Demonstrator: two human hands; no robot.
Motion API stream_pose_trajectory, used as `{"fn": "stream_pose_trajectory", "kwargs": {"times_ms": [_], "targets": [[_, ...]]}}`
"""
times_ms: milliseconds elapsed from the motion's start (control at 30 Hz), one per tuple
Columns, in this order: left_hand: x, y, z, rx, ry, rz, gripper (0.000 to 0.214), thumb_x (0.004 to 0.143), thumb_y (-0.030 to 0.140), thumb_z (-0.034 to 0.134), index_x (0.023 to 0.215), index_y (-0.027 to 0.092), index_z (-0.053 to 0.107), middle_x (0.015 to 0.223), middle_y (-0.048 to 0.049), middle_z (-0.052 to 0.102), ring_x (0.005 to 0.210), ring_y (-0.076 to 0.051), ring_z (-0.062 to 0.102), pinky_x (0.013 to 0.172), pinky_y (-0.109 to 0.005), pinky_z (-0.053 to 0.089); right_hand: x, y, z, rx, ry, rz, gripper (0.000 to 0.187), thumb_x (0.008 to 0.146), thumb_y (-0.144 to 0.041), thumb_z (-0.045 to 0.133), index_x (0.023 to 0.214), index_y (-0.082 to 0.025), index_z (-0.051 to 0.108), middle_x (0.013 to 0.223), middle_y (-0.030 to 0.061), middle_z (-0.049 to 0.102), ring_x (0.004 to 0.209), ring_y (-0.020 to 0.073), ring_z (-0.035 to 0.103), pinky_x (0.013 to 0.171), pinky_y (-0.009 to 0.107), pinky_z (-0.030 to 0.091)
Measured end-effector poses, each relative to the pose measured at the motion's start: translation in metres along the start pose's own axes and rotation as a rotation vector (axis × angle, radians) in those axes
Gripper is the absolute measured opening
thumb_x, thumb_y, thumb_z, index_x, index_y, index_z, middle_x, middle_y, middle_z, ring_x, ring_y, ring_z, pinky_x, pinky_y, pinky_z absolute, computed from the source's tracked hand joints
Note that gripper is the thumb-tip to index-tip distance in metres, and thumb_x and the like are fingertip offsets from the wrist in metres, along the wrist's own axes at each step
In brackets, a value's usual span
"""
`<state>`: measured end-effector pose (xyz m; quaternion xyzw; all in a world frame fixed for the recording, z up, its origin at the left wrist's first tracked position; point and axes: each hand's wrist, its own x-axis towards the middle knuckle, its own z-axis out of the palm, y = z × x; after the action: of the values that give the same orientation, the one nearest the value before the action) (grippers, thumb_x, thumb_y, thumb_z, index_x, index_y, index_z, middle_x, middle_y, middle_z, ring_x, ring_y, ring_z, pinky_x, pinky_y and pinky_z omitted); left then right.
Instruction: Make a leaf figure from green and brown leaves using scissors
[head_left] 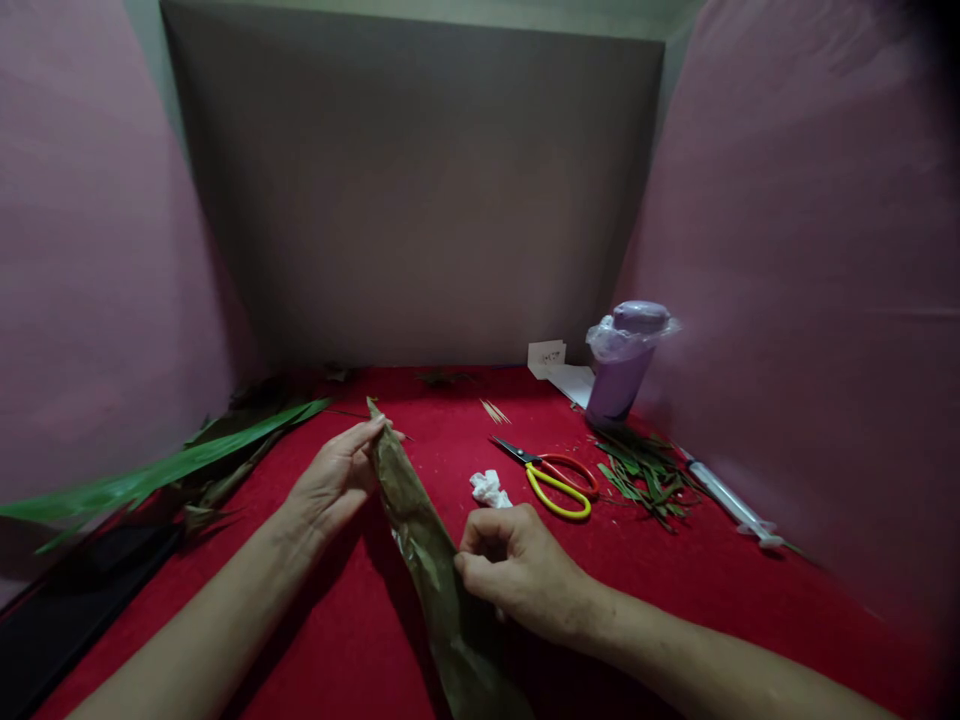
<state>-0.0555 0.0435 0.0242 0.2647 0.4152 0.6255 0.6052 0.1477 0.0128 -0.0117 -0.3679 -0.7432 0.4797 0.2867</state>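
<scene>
A long, dull brownish-green dried leaf stretches from the middle of the red cloth down past the lower edge of the view. My left hand pinches it close to its narrow far tip. Lower down, my right hand is closed with thumb and forefinger pressed together at the leaf's right edge. Just beyond the right hand lies a crumpled white tissue. A pair of scissors with one red and one yellow handle rests past it, blades pointing away to the left.
Several toothpicks lie farther back. At right are green leaf scraps, a syringe and a purple tumbler with plastic round its top. White paper cards stand behind. Long green leaves and a black flat object are at left.
</scene>
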Motion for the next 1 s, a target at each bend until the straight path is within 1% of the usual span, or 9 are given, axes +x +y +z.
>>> {"fn": "stream_pose_trajectory", "kwargs": {"times_ms": [100, 233, 333, 533, 667, 767, 867, 1000], "targets": [[-0.0039, -0.0065, 0.0035, 0.035, -0.039, -0.028, 0.007, 0.073, 0.005, 0.058, 0.075, 0.009, 0.063, 0.063, -0.0068, 0.068, 0.047, -0.014, 0.061, 0.046, -0.024, 0.051, 0.0011, -0.0006, -0.0004, -0.038, 0.025, -0.020, 0.012, 0.069, -0.011, 0.049, 0.058, -0.016, 0.050, 0.042, -0.0073, 0.045, 0.038, 0.0056, 0.043, 0.040, 0.016, 0.028], [-0.0089, -0.0114, 0.0081, 0.080, -0.059, -0.051, 0.018, 0.067, -0.003, 0.060, 0.079, 0.009, 0.063, 0.065, -0.0054, 0.068, 0.051, -0.013, 0.062, 0.048, -0.023, 0.052, 0.0023, -0.0002, 0.0003, -0.065, 0.068, -0.020, 0.012, 0.069, -0.013, 0.049, 0.058, -0.017, 0.051, 0.043, -0.0071, 0.044, 0.039, 0.0061, 0.043, 0.041, 0.017, 0.029], [-0.0108, -0.0118, 0.0105, 0.104, -0.058, -0.057, 0.019, 0.065, -0.005, 0.059, 0.077, 0.010, 0.062, 0.065, -0.0055, 0.068, 0.050, -0.013, 0.062, 0.048, -0.023, 0.052, 0.0019, -0.0003, 0.0007, -0.074, 0.073, -0.019, 0.012, 0.069, -0.012, 0.049, 0.058, -0.017, 0.051, 0.043, -0.0070, 0.044, 0.039, 0.0059, 0.043, 0.041, 0.017, 0.028], [-0.0097, -0.0117, 0.0101, 0.112, -0.064, -0.046, 0.016, 0.063, -0.004, 0.063, 0.069, 0.011, 0.059, 0.060, -0.0034, 0.065, 0.048, -0.012, 0.060, 0.046, -0.022, 0.051, 0.0012, -0.0001, 0.0004, -0.056, 0.067, -0.007, 0.012, 0.069, -0.012, 0.049, 0.057, -0.017, 0.050, 0.042, -0.0074, 0.043, 0.038, 0.0055, 0.042, 0.040, 0.017, 0.027], [-0.0090, -0.0113, 0.0095, 0.096, -0.067, -0.027, 0.019, 0.062, -0.004, 0.064, 0.073, 0.011, 0.060, 0.056, 0.0001, 0.061, 0.044, -0.010, 0.057, 0.044, -0.021, 0.050, 0.0021, 0.0021, 0.0003, -0.034, 0.054, 0.006, 0.011, 0.069, -0.013, 0.048, 0.058, -0.017, 0.049, 0.042, -0.0074, 0.043, 0.037, 0.0054, 0.043, 0.038, 0.016, 0.027], [-0.0096, -0.0091, 0.0099, 0.060, -0.068, -0.010, 0.017, 0.066, -0.004, 0.061, 0.074, 0.011, 0.060, 0.058, -0.0007, 0.062, 0.045, -0.010, 0.058, 0.045, -0.022, 0.050, 0.0022, 0.0036, 0.0007, -0.014, 0.059, 0.020, 0.011, 0.069, -0.014, 0.047, 0.059, -0.017, 0.050, 0.044, -0.0070, 0.045, 0.037, 0.0056, 0.044, 0.037, 0.016, 0.027], [-0.0099, -0.0065, 0.0098, 0.035, -0.042, -0.005, 0.014, 0.070, -0.002, 0.056, 0.070, 0.012, 0.059, 0.058, -0.0024, 0.063, 0.045, -0.011, 0.059, 0.045, -0.023, 0.052, 0.0017, 0.0041, 0.0014, 0.025, 0.046, 0.030, 0.010, 0.069, -0.015, 0.048, 0.059, -0.017, 0.050, 0.044, -0.0071, 0.044, 0.036, 0.0065, 0.045, 0.035, 0.015, 0.028], [-0.0093, -0.0056, 0.0091, 0.024, 0.015, 0.026, 0.015, 0.071, -0.002, 0.056, 0.066, 0.012, 0.058, 0.054, -0.0016, 0.062, 0.042, -0.011, 0.058, 0.044, -0.022, 0.050, 0.0021, 0.0046, 0.0012, 0.074, 0.030, 0.041, 0.009, 0.068, -0.016, 0.049, 0.060, -0.017, 0.050, 0.044, -0.0078, 0.043, 0.035, 0.0064, 0.045, 0.033, 0.015, 0.029]]}}
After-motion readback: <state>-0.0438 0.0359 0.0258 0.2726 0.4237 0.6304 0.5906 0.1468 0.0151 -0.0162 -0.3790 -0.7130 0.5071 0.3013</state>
